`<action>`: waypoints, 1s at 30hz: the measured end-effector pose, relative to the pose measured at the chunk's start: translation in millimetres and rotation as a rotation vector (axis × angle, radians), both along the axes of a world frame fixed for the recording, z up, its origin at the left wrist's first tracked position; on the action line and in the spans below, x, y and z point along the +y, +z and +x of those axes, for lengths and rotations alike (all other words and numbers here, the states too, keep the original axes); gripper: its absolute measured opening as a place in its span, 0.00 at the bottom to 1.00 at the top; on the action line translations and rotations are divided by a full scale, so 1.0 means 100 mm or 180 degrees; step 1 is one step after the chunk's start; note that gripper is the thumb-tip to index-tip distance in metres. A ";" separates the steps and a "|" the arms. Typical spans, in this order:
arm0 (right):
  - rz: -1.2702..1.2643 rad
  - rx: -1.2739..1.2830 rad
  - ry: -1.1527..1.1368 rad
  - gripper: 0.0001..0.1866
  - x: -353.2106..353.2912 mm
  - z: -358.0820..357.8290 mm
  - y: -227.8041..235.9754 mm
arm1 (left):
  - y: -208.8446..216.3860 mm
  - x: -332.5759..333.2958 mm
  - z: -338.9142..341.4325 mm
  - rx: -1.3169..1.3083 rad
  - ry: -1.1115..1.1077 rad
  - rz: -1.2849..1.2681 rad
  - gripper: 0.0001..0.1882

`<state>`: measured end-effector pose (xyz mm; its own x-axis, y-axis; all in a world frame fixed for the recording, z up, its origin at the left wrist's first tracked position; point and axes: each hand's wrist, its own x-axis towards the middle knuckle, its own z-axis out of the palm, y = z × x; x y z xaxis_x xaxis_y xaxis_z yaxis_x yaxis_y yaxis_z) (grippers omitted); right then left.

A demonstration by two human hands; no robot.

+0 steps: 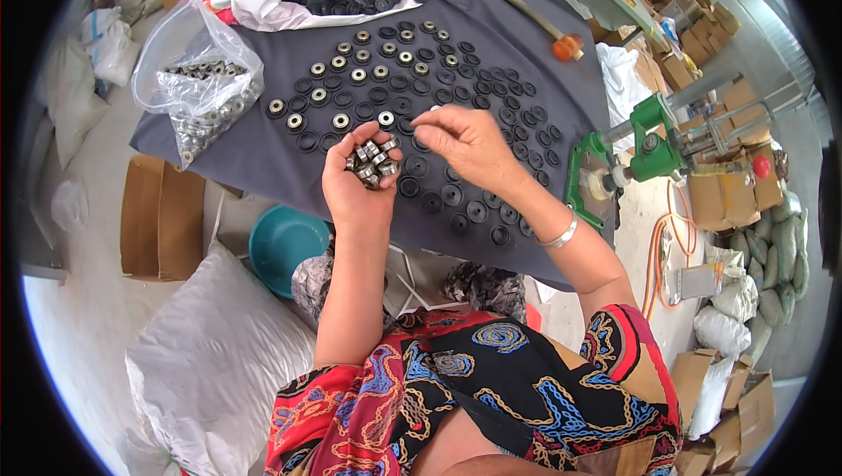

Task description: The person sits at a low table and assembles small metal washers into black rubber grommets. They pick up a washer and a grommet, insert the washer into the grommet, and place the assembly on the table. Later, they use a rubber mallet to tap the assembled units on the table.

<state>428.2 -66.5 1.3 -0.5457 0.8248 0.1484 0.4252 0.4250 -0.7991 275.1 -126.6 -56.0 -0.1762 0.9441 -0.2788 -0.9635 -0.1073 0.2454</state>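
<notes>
Steel bearings [373, 163], small, hard, slippery, heavy together, fill your cupped left hand [355, 179] mid-frame; right hand [465, 144] fingertips pinch together, best gripping rims.

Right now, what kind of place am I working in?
Probably a small assembly workshop. The left hand holds a handful of metal bearings, rows of black plastic wheels lie on a grey cloth, and a green press stands among cardboard boxes.
</notes>
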 end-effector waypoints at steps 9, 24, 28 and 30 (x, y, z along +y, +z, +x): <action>-0.1155 0.0307 -0.0131 0.12 -0.11 -0.08 -0.09 | 0.06 -0.02 0.13 0.0978 -0.0255 -0.0137 0.15; 0.1262 -0.0854 0.0253 0.10 0.80 -0.17 -0.40 | 0.03 -0.04 -0.08 0.0156 0.0205 -0.0131 0.15; 0.1381 -0.1014 0.0277 0.10 0.84 -0.22 -0.48 | 0.01 -0.04 -0.11 0.0183 0.0211 -0.0084 0.15; 0.1370 -0.1145 0.0275 0.10 0.86 -0.22 -0.52 | 0.00 -0.04 -0.12 0.0158 0.0208 -0.0059 0.15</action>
<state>406.0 19.3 -50.3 -0.6868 0.6812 0.2536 0.5880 0.7258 -0.3572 263.5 -130.9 -56.0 -0.2514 0.9248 -0.2856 -0.9411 -0.1647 0.2953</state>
